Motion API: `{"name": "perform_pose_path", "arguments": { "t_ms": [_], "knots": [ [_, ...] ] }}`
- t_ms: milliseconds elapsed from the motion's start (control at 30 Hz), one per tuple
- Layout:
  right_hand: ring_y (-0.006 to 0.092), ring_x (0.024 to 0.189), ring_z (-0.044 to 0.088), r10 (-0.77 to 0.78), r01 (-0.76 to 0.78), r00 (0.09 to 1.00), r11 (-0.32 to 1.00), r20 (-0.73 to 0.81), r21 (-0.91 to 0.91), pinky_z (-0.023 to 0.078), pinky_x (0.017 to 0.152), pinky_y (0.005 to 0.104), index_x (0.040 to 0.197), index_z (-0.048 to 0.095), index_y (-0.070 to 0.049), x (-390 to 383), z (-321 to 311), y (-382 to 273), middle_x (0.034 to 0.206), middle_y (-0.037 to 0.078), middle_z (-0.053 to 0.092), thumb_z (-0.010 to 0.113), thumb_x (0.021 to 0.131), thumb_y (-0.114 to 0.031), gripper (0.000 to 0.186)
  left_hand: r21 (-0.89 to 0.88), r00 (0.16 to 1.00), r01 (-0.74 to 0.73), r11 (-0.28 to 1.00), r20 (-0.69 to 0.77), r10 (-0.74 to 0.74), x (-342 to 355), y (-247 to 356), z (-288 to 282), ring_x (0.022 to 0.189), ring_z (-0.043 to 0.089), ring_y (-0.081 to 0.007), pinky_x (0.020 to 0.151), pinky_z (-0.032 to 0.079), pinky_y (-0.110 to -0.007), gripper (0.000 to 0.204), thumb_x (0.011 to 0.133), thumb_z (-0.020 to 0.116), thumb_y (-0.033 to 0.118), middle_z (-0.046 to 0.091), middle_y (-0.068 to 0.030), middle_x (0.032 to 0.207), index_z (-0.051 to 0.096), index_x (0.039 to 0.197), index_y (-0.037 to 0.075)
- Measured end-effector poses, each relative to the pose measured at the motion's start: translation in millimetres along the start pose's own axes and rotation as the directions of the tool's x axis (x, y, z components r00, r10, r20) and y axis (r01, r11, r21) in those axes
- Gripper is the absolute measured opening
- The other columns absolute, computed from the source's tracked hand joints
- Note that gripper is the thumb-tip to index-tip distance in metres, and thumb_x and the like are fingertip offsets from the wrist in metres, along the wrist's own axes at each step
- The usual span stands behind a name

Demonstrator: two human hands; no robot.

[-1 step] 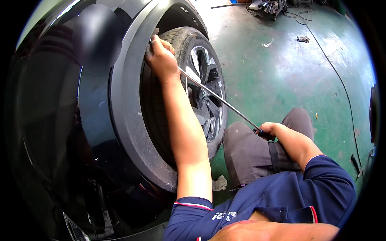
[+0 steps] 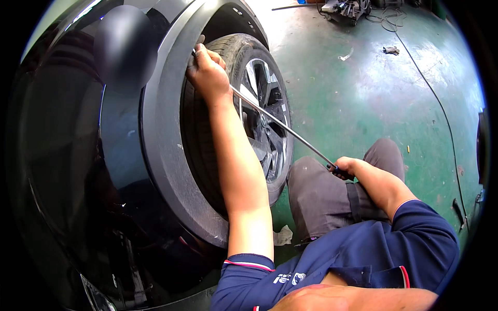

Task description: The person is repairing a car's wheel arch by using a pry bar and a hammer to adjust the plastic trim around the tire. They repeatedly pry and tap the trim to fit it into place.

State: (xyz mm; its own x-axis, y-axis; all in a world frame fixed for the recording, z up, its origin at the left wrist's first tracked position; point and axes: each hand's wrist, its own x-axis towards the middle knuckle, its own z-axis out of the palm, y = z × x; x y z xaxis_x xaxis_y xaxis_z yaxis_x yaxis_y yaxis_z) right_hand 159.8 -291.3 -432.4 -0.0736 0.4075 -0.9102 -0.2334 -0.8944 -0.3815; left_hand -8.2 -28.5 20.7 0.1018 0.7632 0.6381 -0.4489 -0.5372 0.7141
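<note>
A long screwdriver (image 2: 282, 127) with a thin metal shaft and a dark handle slants across the front of a car wheel (image 2: 262, 116). My right hand (image 2: 346, 167) is closed round its handle, close above my knees. At the shaft's far end, my left hand (image 2: 209, 75) is closed round it, against the inner edge of the grey wheel arch trim (image 2: 161, 119). The screwdriver's tip is at the trim edge, mostly hidden by my left fingers. Behind my left forearm, part of the tyre (image 2: 197, 140) is covered.
The dark car body (image 2: 67, 155) fills the left side. On the green floor (image 2: 332, 103) lie a long black cable (image 2: 428, 85), a crumpled dark scrap (image 2: 391, 50) and a pale crumpled piece (image 2: 282, 236) beside the tyre. Equipment (image 2: 345, 9) stands at the far end.
The fingers of my right hand have shifted slightly on the screwdriver's handle. My left hand and the shaft stay in place.
</note>
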Motion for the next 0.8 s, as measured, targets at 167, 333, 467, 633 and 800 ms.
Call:
{"name": "perform_pose_path", "arguments": {
  "t_ms": [167,333,467,633,800],
  "knots": [
    [0.0234,0.064,0.067,-0.308,0.244,0.901,0.942,-0.307,-0.229,0.054,0.062,0.0424,0.085,0.081,-0.005,1.0,28.9,16.2,0.091,0.01,0.075,0.069,0.089,-0.017,0.017,-0.002,1.0,0.025,1.0,0.012,-0.025,0.9,1.2,-1.6,0.045,0.026,-0.0081,0.044,0.024,-0.028,0.029,0.107,0.044,0.019,0.029,0.0042,0.056,0.065,0.11,-0.001],
    [0.0124,0.049,0.049,-0.048,0.048,0.996,0.999,-0.074,-0.001,0.038,0.044,0.0319,0.084,0.07,-0.013,-2.5,11.7,-0.5,0.067,0.0,0.058,0.063,0.096,-0.025,0.018,0.002,0.999,0.035,0.999,0.017,-0.035,1.5,0.6,-2.4,0.046,0.026,-0.0079,0.045,0.024,-0.028,0.03,0.107,0.043,0.019,0.028,0.0041,0.056,0.065,0.114,-0.002],
    [0.012,0.047,0.046,0.025,-0.026,0.999,0.999,-0.037,-0.039,0.036,0.043,0.0314,0.088,0.066,-0.015,-3.6,-5.6,-5.0,0.064,-0.001,0.055,0.059,0.099,-0.027,0.018,-0.029,0.998,0.053,0.998,0.042,-0.052,-0.1,0.5,-5.3,0.045,0.035,-0.0094,0.043,0.028,-0.028,0.038,0.106,0.047,0.021,0.038,0.0014,0.057,0.042,0.07,0.009],
    [0.0139,0.051,0.051,-0.094,0.094,0.987,0.996,-0.129,-0.007,0.039,0.044,0.0332,0.088,0.07,-0.013,-1.0,5.0,3.9,0.067,0.001,0.058,0.06,0.097,-0.024,0.017,-0.044,0.998,0.053,0.998,0.043,-0.051,-1.1,-0.3,-5.0,0.045,0.034,-0.0097,0.043,0.027,-0.028,0.04,0.106,0.047,0.022,0.037,0.0015,0.057,0.042,0.069,0.01],
    [0.0173,0.052,0.052,-0.271,0.236,0.929,0.958,-0.253,-0.162,0.04,0.046,0.0358,0.087,0.073,-0.011,4.4,20.3,9.9,0.069,0.005,0.06,0.062,0.094,-0.022,0.018,-0.046,0.998,0.049,0.998,0.04,-0.047,-2.2,1.4,-4.2,0.045,0.027,-0.0099,0.045,0.025,-0.029,0.038,0.107,0.043,0.018,0.028,0.0033,0.057,0.039,0.07,0.011]
  ]
}}
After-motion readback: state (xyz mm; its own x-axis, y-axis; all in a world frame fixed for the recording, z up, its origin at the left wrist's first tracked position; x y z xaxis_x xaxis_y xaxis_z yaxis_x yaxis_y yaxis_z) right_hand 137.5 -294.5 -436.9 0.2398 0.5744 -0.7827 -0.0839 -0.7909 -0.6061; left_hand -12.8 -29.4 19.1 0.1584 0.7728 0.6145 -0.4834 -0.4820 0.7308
